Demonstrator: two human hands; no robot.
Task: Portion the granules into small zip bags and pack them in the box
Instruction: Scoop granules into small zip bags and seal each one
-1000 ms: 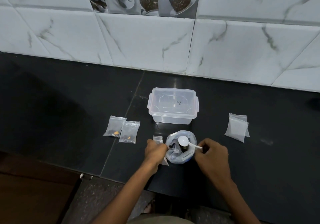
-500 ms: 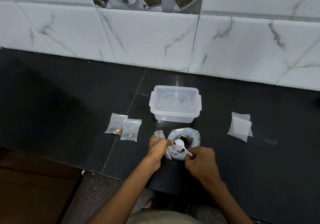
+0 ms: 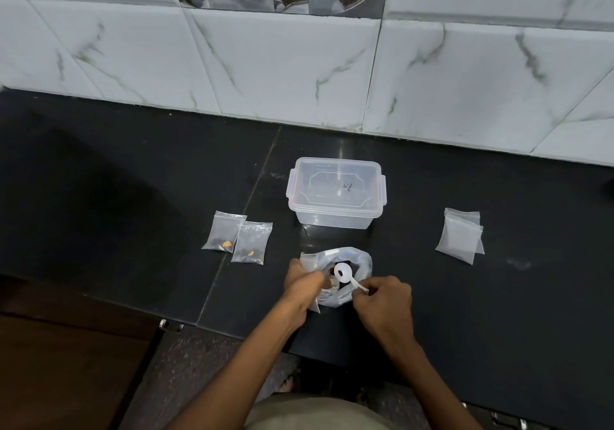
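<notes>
On the dark counter (image 3: 133, 197), below the tiled wall (image 3: 299, 71), job looks partly done. Clear plastic box (image 3: 336, 193) sits toward the wall with its lid on; nothing visibly packed inside. Stack of spare zip bags (image 3: 460, 237) lies well to the right, apparently unfilled. Two filled zip bags (image 3: 237, 237) lie left of the box, overlapping, dark bits and an orange piece in each — portioned, not boxed yet. Open supply bag (image 3: 349, 260) sits at the near counter edge, dark granules inside, hard to see. Left hand (image 3: 304, 285), grip clamped on a small zip bag (image 3: 309, 258) at the supply bag's left rim. Right hand (image 3: 382, 303), grip pinched on the handle of a white scoop (image 3: 343, 272), bowl over the supply bag's mouth. Judging: third portion underway; remaining filling, sealing, opening the box and packing all left.
</notes>
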